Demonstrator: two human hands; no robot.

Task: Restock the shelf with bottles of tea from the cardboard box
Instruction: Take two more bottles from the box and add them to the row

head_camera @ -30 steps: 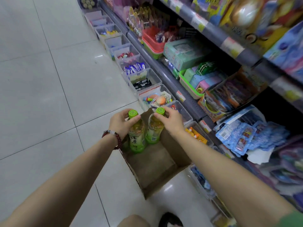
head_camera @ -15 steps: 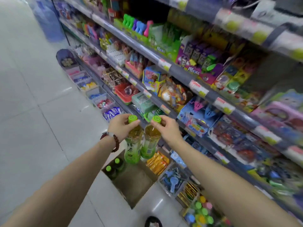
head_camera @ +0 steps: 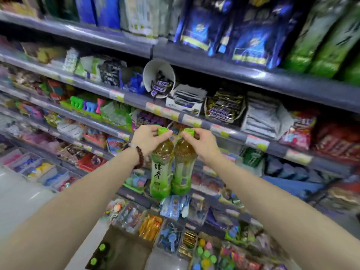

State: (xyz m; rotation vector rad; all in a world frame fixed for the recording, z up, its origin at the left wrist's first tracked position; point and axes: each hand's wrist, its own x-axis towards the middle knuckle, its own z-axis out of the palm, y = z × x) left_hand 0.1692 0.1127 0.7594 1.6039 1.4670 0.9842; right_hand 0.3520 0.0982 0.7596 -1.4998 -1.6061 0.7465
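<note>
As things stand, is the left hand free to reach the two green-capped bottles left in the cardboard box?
Probably not yet. The left hand grips a tea bottle by its neck, raised before the shelves, while the two green caps sit far below in the cardboard box. Nothing covers them.
</note>
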